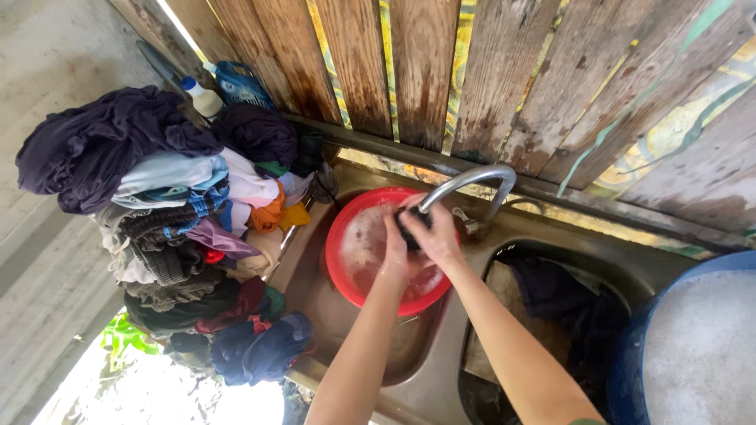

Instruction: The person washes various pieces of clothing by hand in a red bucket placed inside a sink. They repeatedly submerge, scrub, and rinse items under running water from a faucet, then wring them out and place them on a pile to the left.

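While both hands, left [398, 256] and right [437, 236], clench a dark cloth [409, 223] over the red basin [339, 260], suds may splash onto the laundry pile [173, 220].

Both bare forearms reach up from the bottom edge and converge toward the centre. The left hand [396, 253] sits on the near side, fingers curled inward, wrist bent slightly. The right hand [435, 232] presses in against it from the other side, fingers folded over and closed tight. The two hands touch, knuckles up, wrists angled toward each other, elbows spread apart.
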